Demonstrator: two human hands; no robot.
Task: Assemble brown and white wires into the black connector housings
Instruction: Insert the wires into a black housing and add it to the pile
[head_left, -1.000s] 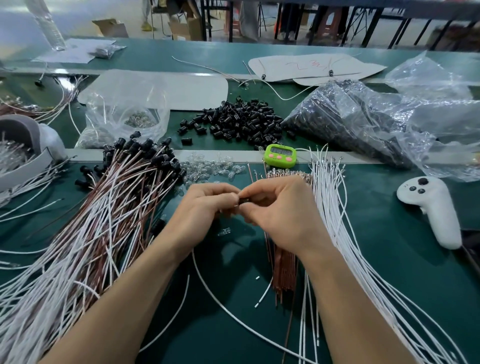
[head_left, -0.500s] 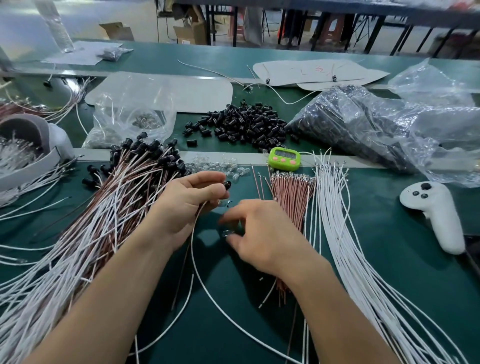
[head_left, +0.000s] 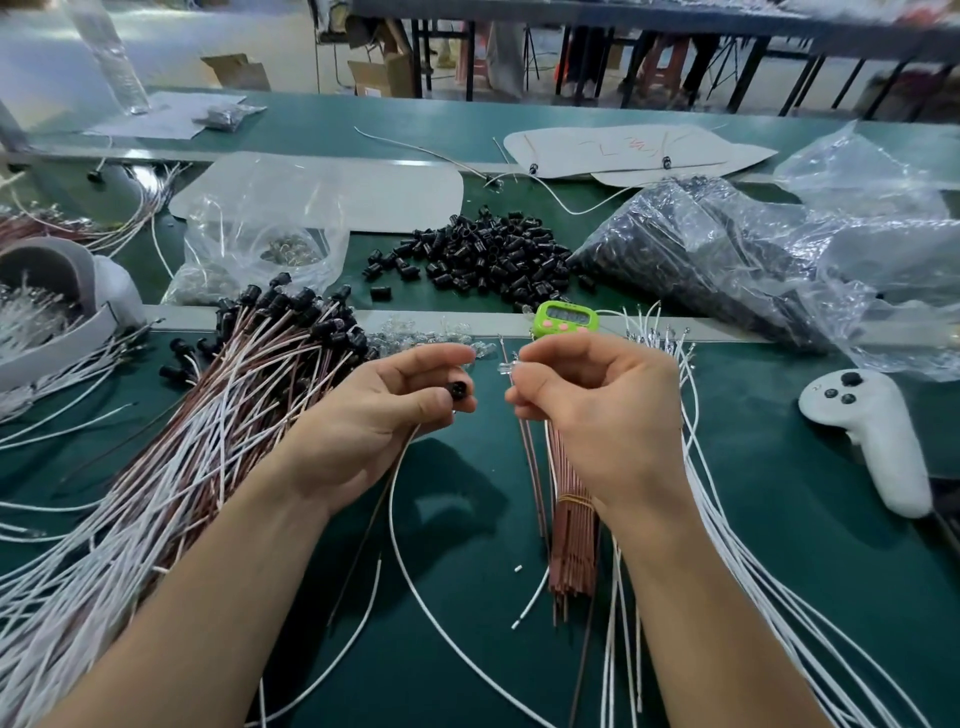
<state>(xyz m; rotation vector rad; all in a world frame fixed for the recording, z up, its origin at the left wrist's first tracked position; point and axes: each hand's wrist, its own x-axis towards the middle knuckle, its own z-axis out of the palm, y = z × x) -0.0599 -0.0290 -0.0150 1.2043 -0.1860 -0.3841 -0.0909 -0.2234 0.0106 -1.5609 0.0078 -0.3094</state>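
A black connector housing (head_left: 458, 388) is held in the left hand (head_left: 374, 410), above the middle of the desk (head_left: 789, 509). The grip is closed on it between thumb and curled fingers, and its open face is turned toward the right hand (head_left: 602, 410). A white wire (head_left: 396, 551) and a thin brown wire (head_left: 364, 545) are seen trailing from under the left hand toward the near edge. Both leads are therefore judged to be seated in this housing already, though the joint itself is hidden by the fingers. A small clear part (head_left: 506, 368) is pinched in the right grip, just beside the housing and not touching it. Its fitting is judged to be the step in hand.

Toward the left edge a large heap of finished assemblies (head_left: 218, 415) is spread, its leads capped in black at the far end. Much is judged to be left:

- A pile of loose housings (head_left: 483, 254) lies at the far middle.
- A full bag (head_left: 727, 249) lies beside that pile, toward the far right.
- A banded bundle of brown wires (head_left: 571, 545) lies under the right wrist.
- A fan of white wires (head_left: 706, 519) runs toward the near right corner.

The work is judged to be well begun but far from finished.
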